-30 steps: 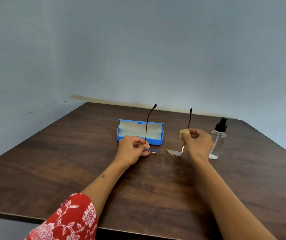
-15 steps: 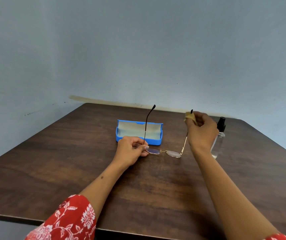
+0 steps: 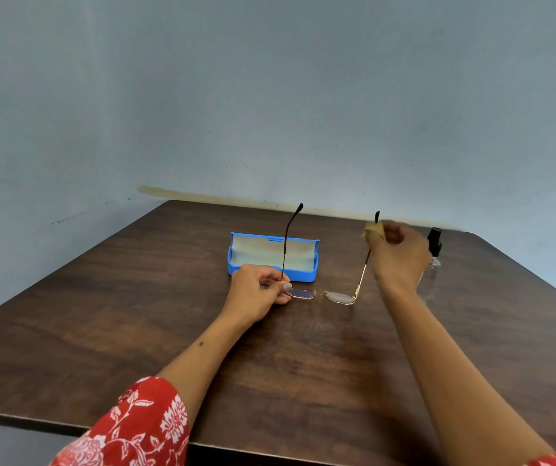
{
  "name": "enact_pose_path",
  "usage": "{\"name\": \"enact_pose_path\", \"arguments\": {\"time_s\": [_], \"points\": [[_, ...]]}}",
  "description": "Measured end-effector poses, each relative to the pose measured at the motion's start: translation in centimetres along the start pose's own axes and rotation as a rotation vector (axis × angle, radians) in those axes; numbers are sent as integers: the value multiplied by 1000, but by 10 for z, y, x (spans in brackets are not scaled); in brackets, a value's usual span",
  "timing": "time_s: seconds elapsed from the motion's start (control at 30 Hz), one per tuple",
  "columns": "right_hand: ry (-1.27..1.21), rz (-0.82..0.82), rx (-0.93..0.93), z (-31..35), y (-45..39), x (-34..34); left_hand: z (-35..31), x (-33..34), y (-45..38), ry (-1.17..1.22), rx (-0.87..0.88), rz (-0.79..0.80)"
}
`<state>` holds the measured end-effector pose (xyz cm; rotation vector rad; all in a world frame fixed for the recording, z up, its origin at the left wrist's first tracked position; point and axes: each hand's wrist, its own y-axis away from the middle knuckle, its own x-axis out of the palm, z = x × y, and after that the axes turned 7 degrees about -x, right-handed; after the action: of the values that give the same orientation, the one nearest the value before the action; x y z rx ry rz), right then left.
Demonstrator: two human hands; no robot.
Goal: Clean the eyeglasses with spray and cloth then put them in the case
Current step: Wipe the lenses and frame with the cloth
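Eyeglasses (image 3: 320, 294) held just above the table (image 3: 135, 314), near its middle and somewhat toward the far edge. Lens front lies roughly flat, lenses facing down toward the tabletop; its long axis runs left to right, parallel to the near edge. Both temple arms are unfolded and stand up, tips tilted toward the far edge.

Left hand (image 3: 258, 290): fingers curled, pinching the frame at the left lens, at the hinge end.

Right hand (image 3: 399, 253): raised, fingers closed round a small yellow cloth (image 3: 372, 230) that is wrapped on the right temple arm near its dark tip. Hand is motion-blurred; exact finger placement cannot be told.

Blue case (image 3: 273, 260): open, pale lining up, lid standing on the far side. It sits just beyond the left hand, long axis left to right.

Spray bottle (image 3: 434, 253): clear, black nozzle, upright, toward the right edge, partly hidden behind the right hand.

Red floral sleeve (image 3: 135, 428) at the near edge, left arm.
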<state>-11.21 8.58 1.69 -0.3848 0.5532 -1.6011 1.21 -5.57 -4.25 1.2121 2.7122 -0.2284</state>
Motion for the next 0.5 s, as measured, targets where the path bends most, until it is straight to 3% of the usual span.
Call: {"name": "enact_pose_path", "arguments": {"time_s": [0.2,0.33,0.5], "points": [[-51,1,-187,11,-7,2,0,-1,0,-1,-18,11],[14,27,-110,-6,3,0,1,-1,-1,3,-24,0],[97,171,115,-29,22,0,1,-1,-2,24,-31,-14]]}}
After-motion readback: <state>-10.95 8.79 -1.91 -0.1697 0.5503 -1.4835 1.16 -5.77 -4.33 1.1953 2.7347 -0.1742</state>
